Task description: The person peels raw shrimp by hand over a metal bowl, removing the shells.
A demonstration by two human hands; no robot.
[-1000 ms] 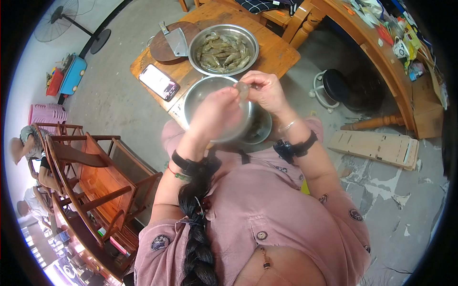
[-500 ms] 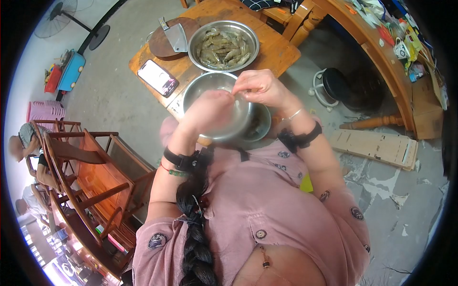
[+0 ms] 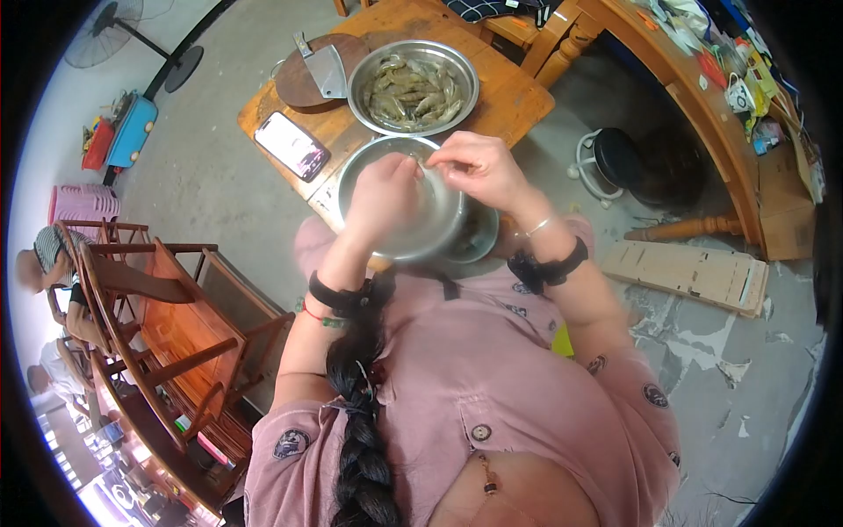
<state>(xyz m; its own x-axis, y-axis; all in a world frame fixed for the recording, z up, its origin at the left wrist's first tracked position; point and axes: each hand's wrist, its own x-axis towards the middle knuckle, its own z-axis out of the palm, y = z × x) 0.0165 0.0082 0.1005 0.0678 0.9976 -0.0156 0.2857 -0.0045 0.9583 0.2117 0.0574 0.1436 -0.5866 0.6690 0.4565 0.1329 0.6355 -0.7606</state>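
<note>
Above a steel bowl [image 3: 348,176], my left hand [image 3: 382,195] is closed in a pinch, slightly blurred. My right hand [image 3: 479,165] faces it, thumb and fingertips pressed together close by. Between the two sets of fingertips is a small greyish shrimp [image 3: 420,161], mostly hidden by the fingers. Just beyond, a second steel bowl [image 3: 472,97] stands on the wooden table and holds several raw shrimp [image 3: 413,88]. Partly under the nearer bowl, on the right, sits another bowl [image 3: 493,230] with dark contents I cannot make out.
A cleaver [image 3: 327,72] lies on a round chopping board [image 3: 294,85] at the table's far left. Nearer me is a lit phone [image 3: 291,146]. A black stool [image 3: 617,158] and flat cardboard [image 3: 689,270] are to the right, wooden chairs [image 3: 189,312] to the left, with people beyond.
My left hand has turned and shifted slightly up, and its fingertips are now a little apart from my right ones. My right hand has dropped slightly, still pinching.
</note>
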